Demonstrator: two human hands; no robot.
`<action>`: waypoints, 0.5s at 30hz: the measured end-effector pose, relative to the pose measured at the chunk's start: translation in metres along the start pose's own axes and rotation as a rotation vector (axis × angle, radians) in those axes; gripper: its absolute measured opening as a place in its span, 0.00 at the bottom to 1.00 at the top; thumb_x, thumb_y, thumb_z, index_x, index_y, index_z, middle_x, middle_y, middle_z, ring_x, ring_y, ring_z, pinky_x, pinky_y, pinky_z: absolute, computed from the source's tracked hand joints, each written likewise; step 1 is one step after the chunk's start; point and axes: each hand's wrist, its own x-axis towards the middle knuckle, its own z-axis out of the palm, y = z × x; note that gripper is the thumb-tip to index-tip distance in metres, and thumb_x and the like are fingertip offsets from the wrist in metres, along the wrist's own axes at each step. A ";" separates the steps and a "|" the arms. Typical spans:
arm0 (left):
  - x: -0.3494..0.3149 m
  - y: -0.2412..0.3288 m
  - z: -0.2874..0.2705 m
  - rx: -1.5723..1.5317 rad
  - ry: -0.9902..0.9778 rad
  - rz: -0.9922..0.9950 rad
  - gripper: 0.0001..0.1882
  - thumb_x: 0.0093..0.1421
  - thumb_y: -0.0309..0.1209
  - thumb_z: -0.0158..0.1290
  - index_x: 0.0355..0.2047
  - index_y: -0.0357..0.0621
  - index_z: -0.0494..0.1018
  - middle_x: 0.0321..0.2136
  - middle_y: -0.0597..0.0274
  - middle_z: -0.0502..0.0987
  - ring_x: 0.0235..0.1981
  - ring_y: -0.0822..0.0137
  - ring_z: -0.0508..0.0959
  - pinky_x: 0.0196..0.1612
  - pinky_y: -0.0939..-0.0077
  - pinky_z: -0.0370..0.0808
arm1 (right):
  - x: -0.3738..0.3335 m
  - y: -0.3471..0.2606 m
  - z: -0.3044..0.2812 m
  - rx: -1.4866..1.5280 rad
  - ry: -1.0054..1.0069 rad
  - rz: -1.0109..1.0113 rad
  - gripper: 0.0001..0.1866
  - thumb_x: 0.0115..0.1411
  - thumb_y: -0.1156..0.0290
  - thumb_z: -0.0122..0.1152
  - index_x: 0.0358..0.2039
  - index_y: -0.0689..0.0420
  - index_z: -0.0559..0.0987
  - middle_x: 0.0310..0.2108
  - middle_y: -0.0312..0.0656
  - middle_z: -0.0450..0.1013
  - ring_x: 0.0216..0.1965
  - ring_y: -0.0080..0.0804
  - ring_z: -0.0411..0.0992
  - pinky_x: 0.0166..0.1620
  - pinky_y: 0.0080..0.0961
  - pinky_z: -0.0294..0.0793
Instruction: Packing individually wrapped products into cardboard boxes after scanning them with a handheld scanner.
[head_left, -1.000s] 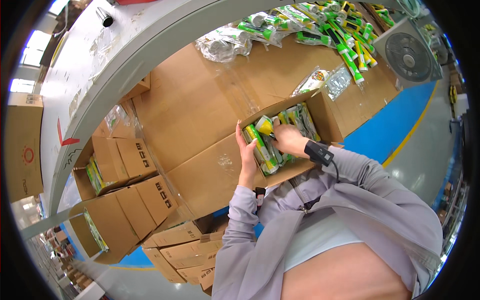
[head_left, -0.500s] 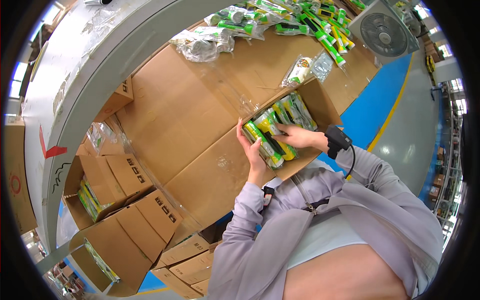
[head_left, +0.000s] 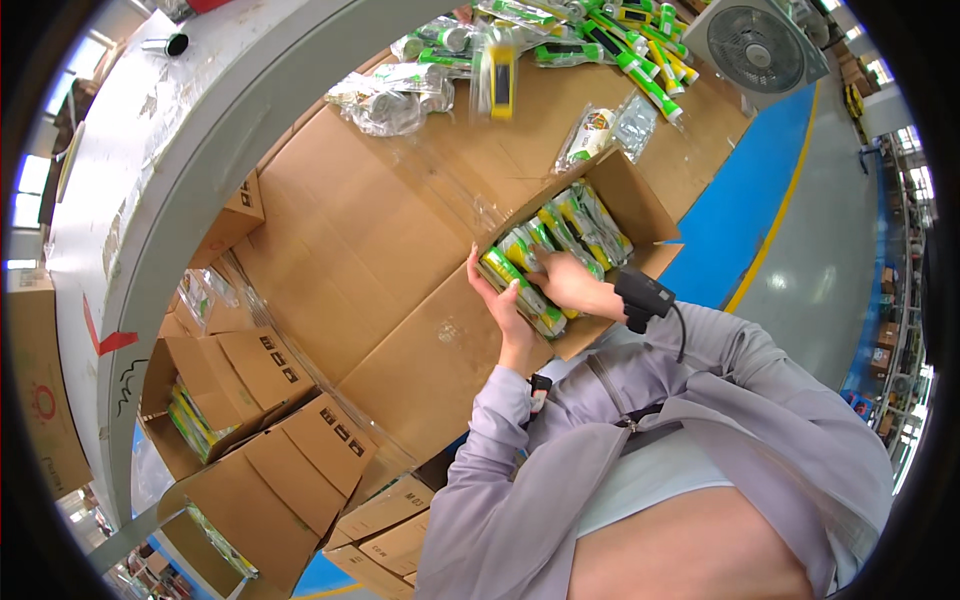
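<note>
An open cardboard box (head_left: 645, 205) sits tilted at the table's near edge, against my front. Inside it lie several green-and-yellow tube-shaped items (head_left: 590, 225) in clear plastic bags, packed side by side in a row. My left hand (head_left: 503, 305) holds the box's left end, fingers along the outside and thumb over the edge by the nearest bagged tube (head_left: 525, 290). Reaching down into the box, my right hand (head_left: 570, 283) closes on a bagged tube (head_left: 518, 248) at the left part of the row; its fingertips are partly hidden between the bags.
A pile of bagged tubes (head_left: 640, 55) covers the far table, beside a grey fan (head_left: 758, 58). A blurred yellow tube (head_left: 501, 85) is near the pile. One bagged white tube (head_left: 590, 135) lies beyond my box. Partly filled cartons (head_left: 225, 375) stand lower left, under a curved grey frame (head_left: 215, 130).
My right hand has shifted left and deeper among the bagged tubes. A blurred yellow tube has appeared at the far pile. My left hand keeps its place on the box.
</note>
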 end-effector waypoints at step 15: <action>-0.016 0.012 0.015 -0.023 0.180 0.044 0.42 0.43 0.35 0.51 0.59 0.45 0.49 0.62 0.55 0.50 0.63 0.57 0.51 0.65 0.62 0.46 | 0.024 -0.019 -0.089 -0.083 -0.554 -0.371 0.19 0.57 0.62 0.52 0.25 0.68 0.77 0.20 0.59 0.71 0.26 0.50 0.73 0.33 0.38 0.71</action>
